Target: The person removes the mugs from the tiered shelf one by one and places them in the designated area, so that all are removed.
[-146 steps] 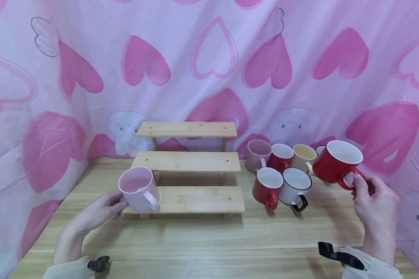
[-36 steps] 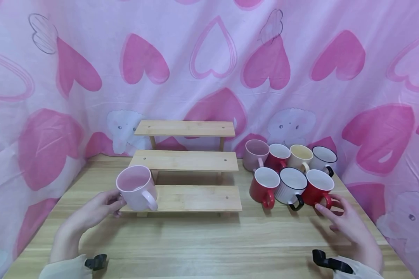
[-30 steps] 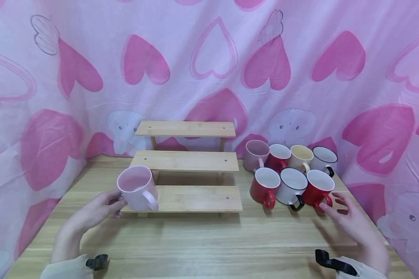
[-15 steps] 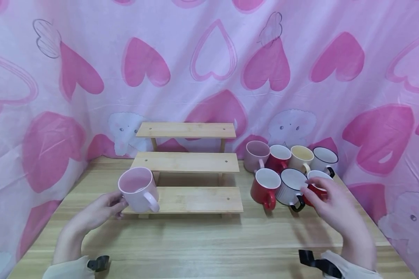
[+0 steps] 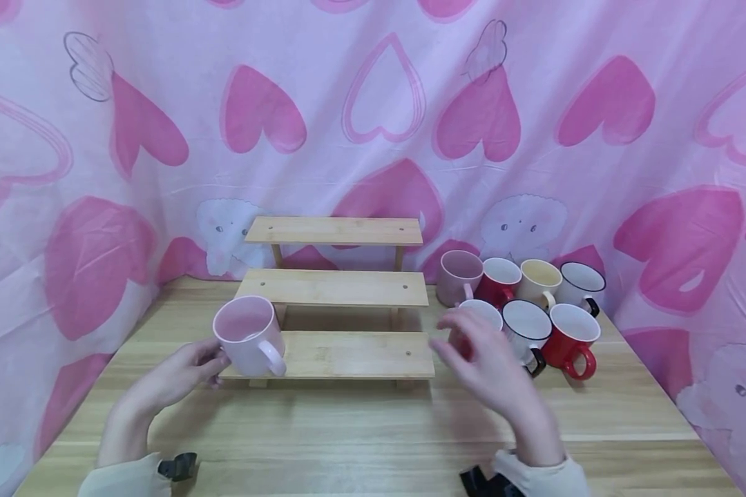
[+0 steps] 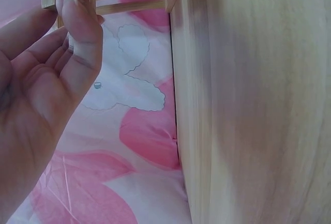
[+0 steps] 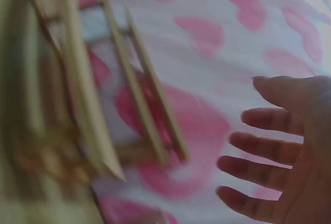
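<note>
A light pink mug (image 5: 249,338) stands at the left end of the lowest shelf of a three-step wooden rack (image 5: 354,352), handle to the right. At its lower left, my left hand (image 5: 180,376) holds the shelf's end; in the left wrist view thumb and curled fingers (image 6: 83,32) lie on either side of the wood. My right hand (image 5: 497,369) passes in front of a red mug (image 5: 486,314), hiding most of it. Its fingers (image 7: 264,146) are spread and hold nothing. Right of it are a ribbed white mug (image 5: 525,328) and another red mug (image 5: 568,338).
Behind these, in a back row, stand a mauve mug (image 5: 456,283), a red mug (image 5: 497,283), a cream mug (image 5: 537,279) and a black-rimmed white mug (image 5: 578,286). A pink heart-print cloth (image 5: 379,103) hangs behind and beside the wooden table (image 5: 348,442).
My right hand has set the red mug down at the front row's right end, let go, and moved left across the front mugs. My left hand and the light pink mug have stayed put.
</note>
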A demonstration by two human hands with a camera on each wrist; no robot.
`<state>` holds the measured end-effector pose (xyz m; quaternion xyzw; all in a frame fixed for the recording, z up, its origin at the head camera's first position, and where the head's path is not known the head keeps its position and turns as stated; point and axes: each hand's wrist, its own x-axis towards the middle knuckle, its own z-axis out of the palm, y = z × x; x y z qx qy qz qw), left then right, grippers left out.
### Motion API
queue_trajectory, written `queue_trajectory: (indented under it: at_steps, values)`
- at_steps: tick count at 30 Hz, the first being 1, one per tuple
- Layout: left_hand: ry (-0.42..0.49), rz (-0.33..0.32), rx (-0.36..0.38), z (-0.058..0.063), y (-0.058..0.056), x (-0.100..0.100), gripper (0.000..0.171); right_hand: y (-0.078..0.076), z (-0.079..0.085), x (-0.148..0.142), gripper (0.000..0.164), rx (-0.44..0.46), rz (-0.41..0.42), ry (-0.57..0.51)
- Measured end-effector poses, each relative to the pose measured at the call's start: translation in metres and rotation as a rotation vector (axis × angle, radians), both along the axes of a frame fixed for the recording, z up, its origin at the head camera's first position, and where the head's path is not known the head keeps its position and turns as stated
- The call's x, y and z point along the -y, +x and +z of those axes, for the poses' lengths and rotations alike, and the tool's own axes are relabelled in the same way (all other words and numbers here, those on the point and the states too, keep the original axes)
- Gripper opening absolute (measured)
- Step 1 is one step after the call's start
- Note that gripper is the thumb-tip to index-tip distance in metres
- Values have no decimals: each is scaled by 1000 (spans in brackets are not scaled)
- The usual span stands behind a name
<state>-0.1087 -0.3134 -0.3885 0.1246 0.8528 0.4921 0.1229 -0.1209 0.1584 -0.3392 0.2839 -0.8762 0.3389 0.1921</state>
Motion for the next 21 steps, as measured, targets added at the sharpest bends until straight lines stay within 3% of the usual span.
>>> queue_trajectory:
  at_steps: [6, 13, 21]
  values:
    - [14, -6, 2, -1, -1, 1, 37, 9, -14, 55, 26, 12, 170, 13]
    - [22, -11, 7, 0, -3, 0, 36, 19, -25, 90, 32, 47, 260, 23]
    - [8, -15, 0, 2, -2, 0, 34, 20, -36, 134, 42, 178, 335, -105]
